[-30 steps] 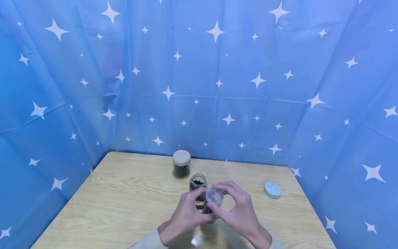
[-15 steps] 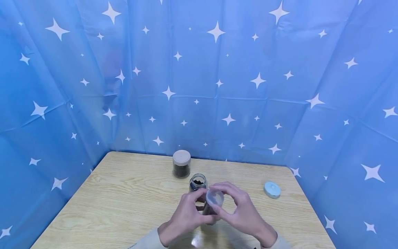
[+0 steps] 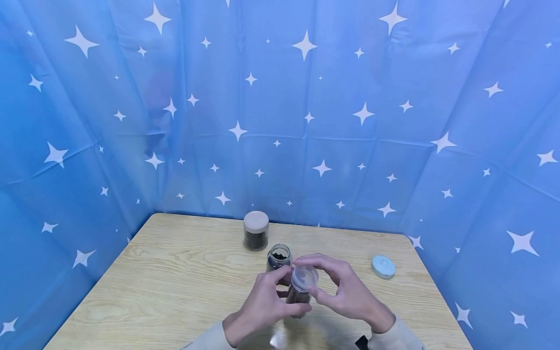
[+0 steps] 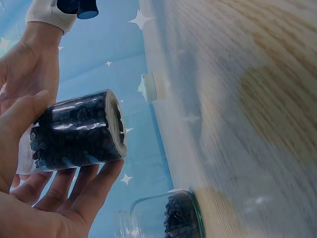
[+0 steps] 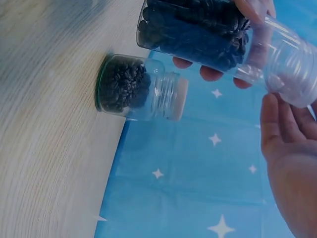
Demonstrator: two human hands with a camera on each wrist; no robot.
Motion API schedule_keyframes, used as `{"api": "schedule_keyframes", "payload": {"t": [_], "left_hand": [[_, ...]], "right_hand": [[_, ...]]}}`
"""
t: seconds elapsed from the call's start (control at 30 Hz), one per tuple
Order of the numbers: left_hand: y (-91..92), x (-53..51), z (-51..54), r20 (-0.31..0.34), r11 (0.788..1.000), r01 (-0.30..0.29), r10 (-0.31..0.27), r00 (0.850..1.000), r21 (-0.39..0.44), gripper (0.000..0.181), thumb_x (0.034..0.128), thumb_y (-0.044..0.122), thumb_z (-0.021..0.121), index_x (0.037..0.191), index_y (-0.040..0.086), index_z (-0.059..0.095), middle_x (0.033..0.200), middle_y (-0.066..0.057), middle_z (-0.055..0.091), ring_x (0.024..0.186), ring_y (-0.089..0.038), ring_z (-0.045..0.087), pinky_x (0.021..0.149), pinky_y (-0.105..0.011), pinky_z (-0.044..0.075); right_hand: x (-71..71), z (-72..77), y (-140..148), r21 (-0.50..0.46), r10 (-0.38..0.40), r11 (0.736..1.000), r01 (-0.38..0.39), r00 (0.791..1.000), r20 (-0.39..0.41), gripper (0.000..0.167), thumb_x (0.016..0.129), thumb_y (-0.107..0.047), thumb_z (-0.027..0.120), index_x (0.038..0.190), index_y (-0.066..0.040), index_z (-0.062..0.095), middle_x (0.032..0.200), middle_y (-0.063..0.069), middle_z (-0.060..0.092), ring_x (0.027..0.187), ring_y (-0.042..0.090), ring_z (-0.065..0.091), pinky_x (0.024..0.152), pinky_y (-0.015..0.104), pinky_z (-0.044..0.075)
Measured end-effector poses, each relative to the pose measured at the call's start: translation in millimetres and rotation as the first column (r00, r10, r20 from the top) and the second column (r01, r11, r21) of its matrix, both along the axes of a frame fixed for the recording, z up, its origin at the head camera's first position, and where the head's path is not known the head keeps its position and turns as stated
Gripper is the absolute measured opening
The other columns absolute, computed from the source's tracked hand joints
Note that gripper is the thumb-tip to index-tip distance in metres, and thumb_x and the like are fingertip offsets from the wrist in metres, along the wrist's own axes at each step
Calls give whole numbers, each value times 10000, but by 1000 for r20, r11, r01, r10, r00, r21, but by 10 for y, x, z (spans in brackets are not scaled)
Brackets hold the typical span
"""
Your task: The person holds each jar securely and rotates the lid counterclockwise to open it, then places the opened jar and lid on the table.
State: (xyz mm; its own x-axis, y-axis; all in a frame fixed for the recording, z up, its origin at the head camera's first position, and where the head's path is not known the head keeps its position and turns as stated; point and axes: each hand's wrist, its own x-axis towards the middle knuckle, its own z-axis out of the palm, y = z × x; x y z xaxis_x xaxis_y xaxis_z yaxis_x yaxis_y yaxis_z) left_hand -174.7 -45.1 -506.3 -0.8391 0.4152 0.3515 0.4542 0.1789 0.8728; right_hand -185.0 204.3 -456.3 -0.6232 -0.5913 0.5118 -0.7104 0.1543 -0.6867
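Note:
My left hand (image 3: 267, 296) grips a clear jar (image 4: 74, 131) packed with dark bean-like pieces, and its base is off the table in the left wrist view. Over the jar's mouth is a transparent lid (image 3: 305, 278). My right hand (image 3: 352, 289) holds this lid between its thumb and fingers. In the right wrist view, the right hand's fingertips touch the clear lid (image 5: 294, 74) from below. Just behind my left fingers stands an uncovered glass jar (image 3: 279, 256), partly filled with similar dark pieces.
A jar with a pale lid (image 3: 255, 231) and dark contents stands near the back edge. To the right lies a light blue lid (image 3: 383, 267) on the wooden table (image 3: 175, 287). A blue curtain (image 3: 280, 107) with white stars hangs behind.
My right hand has shifted slightly right and turned, its thumb moving outward around the lid. The lid has moved a little to the right, and more of the held jar shows. My left hand stays nearly still.

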Motion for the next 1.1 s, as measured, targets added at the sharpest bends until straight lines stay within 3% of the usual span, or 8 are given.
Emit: {"api": "schedule_keyframes", "payload": {"t": [0.3, 0.53, 0.73, 0.93, 1.1], "left_hand": [[-31, 0, 12, -6, 1000, -6, 6, 1000, 3, 538, 863, 246, 1064, 1301, 253, 751, 1232, 32, 859, 1116, -91, 844, 945, -306, 715], [-46, -8, 14, 0, 1000, -10, 10, 1000, 6, 530, 868, 261, 1061, 1306, 244, 764, 1244, 18, 857, 1129, -92, 840, 944, -301, 713], [-73, -13, 12, 1, 1000, -15, 15, 1000, -1, 553, 868, 271, 1062, 1335, 223, 769, 1248, 9, 852, 1123, -93, 841, 938, -296, 713], [-96, -26, 28, 11, 1000, -22, 22, 1000, -10, 609, 872, 297, 1060, 1387, 150, 769, 1324, -82, 852, 1173, -117, 830, 951, -295, 707], [-117, -28, 30, 10, 1000, -30, 30, 999, -6, 603, 859, 304, 1069, 1382, 242, 776, 1302, -78, 864, 1132, -101, 837, 931, -300, 712]], "right_hand": [[-19, 2, -38, -21, 37, 999, -38, 999, -26, 552, 1030, 79, 787, 1554, -65, 691, 1532, 174, 753, 1455, 229, 730, 1277, 283, 549], [-5, 16, -38, -4, -13, 1000, 12, 1000, -15, 543, 1044, 30, 809, 1554, -122, 702, 1544, 138, 758, 1475, 196, 716, 1302, 268, 510], [-46, 17, -20, -27, -19, 999, 18, 999, -35, 542, 1032, 65, 802, 1543, -83, 701, 1519, 144, 754, 1453, 207, 716, 1298, 256, 513], [-101, 30, 24, -31, -125, 992, 124, 992, -18, 522, 1046, 48, 793, 1538, -104, 711, 1521, 124, 752, 1454, 144, 694, 1256, 217, 531], [-170, 3, 100, 15, -240, 971, 240, 971, -11, 479, 1075, -30, 802, 1533, -148, 722, 1517, 51, 765, 1365, 115, 717, 1170, 211, 569]]}}
